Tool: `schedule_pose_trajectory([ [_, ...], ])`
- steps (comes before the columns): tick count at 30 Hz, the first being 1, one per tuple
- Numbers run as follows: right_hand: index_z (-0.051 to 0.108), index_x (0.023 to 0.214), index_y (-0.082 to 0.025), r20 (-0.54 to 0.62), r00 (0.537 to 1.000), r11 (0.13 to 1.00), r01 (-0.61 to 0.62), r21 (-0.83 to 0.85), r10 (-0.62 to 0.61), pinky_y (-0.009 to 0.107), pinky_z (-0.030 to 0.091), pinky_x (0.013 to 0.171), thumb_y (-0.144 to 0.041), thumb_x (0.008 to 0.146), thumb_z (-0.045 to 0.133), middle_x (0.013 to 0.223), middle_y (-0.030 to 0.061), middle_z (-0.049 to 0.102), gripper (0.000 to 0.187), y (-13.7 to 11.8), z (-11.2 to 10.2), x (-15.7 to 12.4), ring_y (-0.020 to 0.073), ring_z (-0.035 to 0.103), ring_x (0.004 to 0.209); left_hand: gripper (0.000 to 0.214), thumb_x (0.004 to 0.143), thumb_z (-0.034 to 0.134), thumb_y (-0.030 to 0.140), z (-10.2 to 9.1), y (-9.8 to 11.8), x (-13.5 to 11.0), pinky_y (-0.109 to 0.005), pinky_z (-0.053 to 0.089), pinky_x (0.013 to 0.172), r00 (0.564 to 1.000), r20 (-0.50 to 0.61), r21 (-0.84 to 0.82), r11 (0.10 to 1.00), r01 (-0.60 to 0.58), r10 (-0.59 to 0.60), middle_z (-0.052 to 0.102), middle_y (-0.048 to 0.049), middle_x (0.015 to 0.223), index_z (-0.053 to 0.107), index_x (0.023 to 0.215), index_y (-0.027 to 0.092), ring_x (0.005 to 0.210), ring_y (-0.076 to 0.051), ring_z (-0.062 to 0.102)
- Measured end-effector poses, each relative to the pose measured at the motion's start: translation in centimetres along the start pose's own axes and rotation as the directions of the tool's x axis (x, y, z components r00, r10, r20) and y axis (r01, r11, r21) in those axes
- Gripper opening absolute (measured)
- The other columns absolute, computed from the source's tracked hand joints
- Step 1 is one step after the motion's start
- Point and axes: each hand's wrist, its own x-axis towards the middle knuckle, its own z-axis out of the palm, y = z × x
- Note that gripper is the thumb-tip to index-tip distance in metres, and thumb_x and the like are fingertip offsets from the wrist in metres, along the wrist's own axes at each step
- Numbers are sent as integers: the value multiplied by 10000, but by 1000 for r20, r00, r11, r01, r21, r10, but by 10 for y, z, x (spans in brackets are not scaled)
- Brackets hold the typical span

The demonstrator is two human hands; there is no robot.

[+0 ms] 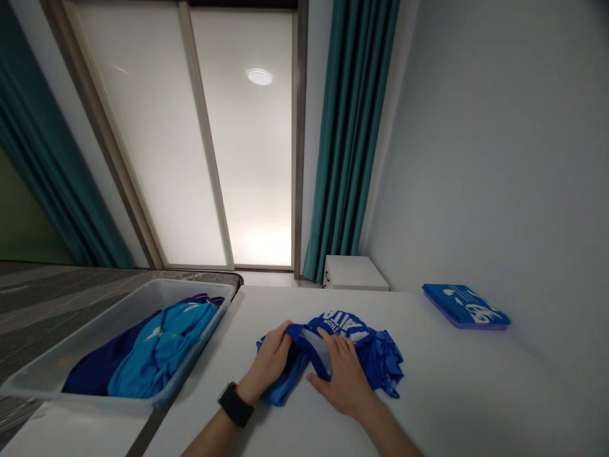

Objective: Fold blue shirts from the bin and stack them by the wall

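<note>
A crumpled blue shirt (380, 355) with white lettering lies bunched on the white table (447, 393) in front of me. My left hand (271, 355), with a black watch (236, 405) on its wrist, pinches the left part of the cloth between thumb and fingers. My right hand (345, 374) rests on the middle of the shirt, its fingers spread and the thumb apart, beside a fold that shows a lighter inside. Part of the cloth under both hands is hidden.
On the left stands a translucent plastic bin (157, 401) holding light blue and navy clothes (162, 349). A folded blue stack of cloth (464, 306) with white print lies at the right, near the wall. A small white cabinet (356, 273) stands beyond the table.
</note>
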Motion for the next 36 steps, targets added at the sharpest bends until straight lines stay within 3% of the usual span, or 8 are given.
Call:
schedule_pose_trajectory([
  [7,602,1175,-204,-64,990,971,-135,-198,125,440,327,1046,-27,737,511,1100,77,672,482,6,0,7,270,546,1090,328,897,415,420,7,-1,3,-285,460,670,970,-192,-215,971,106,-148,629,-12,712,575,728,190,696,-184,564],
  [11,655,998,-213,-162,967,953,-227,-202,196,413,372,962,16,703,462,1021,61,683,421,34,-23,6,257,556,1033,355,881,415,448,-11,-13,11,-348,506,745,815,-495,-308,938,158,-300,685,-47,793,628,804,174,798,-236,624],
  [13,667,972,-213,-203,956,948,-252,-194,213,397,389,918,11,718,444,1009,61,681,405,45,-35,4,252,562,1021,374,888,402,446,-21,-22,14,-372,517,800,800,-512,-272,943,194,-312,712,-69,857,653,851,170,876,-256,644],
  [20,631,1196,-212,-98,902,883,-432,-184,421,317,464,812,-20,740,406,1164,79,614,543,57,-48,2,212,623,963,341,857,432,391,-45,-43,14,-441,439,992,935,-128,264,898,353,-330,719,-114,1081,690,966,197,1093,-312,619],
  [23,608,1239,-226,-12,928,926,-373,-63,373,280,452,931,1,721,377,1196,43,636,611,51,-43,4,177,605,1092,333,851,461,425,-53,-41,7,-392,486,926,919,93,268,899,347,-382,746,-84,954,710,899,209,977,-300,671],
  [27,634,1186,-263,203,950,970,-222,-99,238,269,442,962,41,669,399,1188,18,644,644,28,-32,5,166,604,1106,457,895,401,542,-45,-28,-2,-334,544,666,811,393,125,899,420,-433,718,-24,708,694,984,203,641,-240,683],
  [32,631,1130,-240,258,957,963,-63,-264,133,361,467,933,-32,740,514,1182,68,630,458,12,-9,7,247,606,1055,340,894,437,425,-20,-28,7,-320,510,822,928,291,8,971,240,-232,747,-36,944,698,922,209,888,-234,667],
  [36,614,1151,-217,210,977,956,27,-291,36,395,442,966,-71,766,567,1186,81,628,414,38,1,25,266,586,1075,310,922,371,294,-5,-34,29,-337,480,820,961,185,202,965,169,-207,736,-70,938,667,963,211,893,-245,674],
])
